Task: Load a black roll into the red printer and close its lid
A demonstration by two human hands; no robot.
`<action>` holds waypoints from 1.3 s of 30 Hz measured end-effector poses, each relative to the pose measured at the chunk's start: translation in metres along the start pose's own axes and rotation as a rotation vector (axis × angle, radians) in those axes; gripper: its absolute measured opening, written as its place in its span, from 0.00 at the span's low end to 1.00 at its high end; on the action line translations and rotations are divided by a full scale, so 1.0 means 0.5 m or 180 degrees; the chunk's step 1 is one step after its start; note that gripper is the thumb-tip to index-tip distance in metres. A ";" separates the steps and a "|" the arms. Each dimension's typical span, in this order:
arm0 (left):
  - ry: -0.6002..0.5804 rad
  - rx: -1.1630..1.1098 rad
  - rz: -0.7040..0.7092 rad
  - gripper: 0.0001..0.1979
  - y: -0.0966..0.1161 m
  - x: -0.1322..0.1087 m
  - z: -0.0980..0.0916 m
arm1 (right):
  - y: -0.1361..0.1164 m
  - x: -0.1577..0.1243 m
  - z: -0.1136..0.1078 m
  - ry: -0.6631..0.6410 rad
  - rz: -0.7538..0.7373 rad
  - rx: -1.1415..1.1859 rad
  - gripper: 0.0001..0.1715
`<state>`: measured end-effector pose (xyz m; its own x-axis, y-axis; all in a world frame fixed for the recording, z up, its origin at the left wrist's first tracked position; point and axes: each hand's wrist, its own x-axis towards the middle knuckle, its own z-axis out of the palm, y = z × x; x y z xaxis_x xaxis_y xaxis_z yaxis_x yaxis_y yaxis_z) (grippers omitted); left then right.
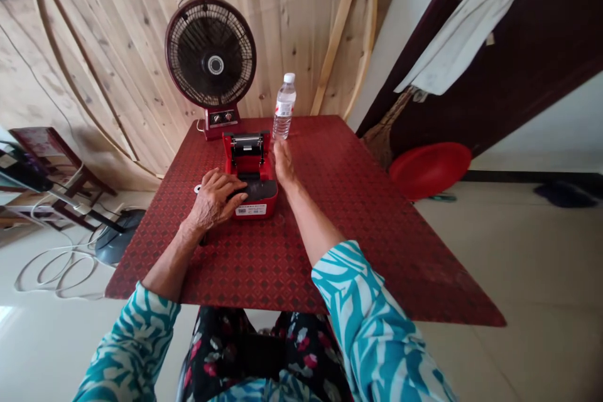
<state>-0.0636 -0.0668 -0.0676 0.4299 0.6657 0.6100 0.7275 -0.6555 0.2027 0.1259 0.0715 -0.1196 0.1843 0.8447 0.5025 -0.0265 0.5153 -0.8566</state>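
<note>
A small red and black device [254, 208] with its lid raised sits on the red patterned table [330, 226]. My left hand [214, 199] lies over the left front edge of the device, fingers apart, fingertips on its black top. On the other side, my right hand [284, 163] is upright against or just beside the device's right side; its fingers are partly hidden and blurred, and I cannot tell whether they touch it. A small white round thing [197, 189] shows just left of my left hand.
Behind the device stand a dark red fan [215, 65] and a clear water bottle [283, 110]. A wooden panel [282, 19] rises behind the table. Right of the table is a red basin [428, 169]; a chair [51, 157] and cables are at left.
</note>
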 end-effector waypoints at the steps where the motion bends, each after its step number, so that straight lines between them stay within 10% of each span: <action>1: -0.0027 0.0006 -0.0025 0.16 0.002 -0.001 -0.002 | -0.008 0.016 0.003 -0.0075 0.0100 0.0072 0.31; 17: 0.0227 0.0060 -0.0725 0.15 0.008 -0.012 -0.035 | -0.065 -0.131 -0.035 -0.0001 -0.0078 -0.0446 0.31; 25: -0.0599 -0.0246 -0.0554 0.26 -0.021 -0.017 -0.037 | -0.055 -0.135 -0.035 0.0047 -0.0091 -0.0535 0.31; 39: -0.0483 0.0016 -0.0687 0.34 -0.042 -0.021 -0.035 | -0.051 -0.141 -0.037 -0.0006 -0.0085 -0.0548 0.27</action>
<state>-0.0926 -0.0665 -0.0651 0.3396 0.8360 0.4311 0.8134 -0.4911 0.3116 0.1316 -0.0037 -0.1352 0.1809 0.8314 0.5255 0.1472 0.5054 -0.8503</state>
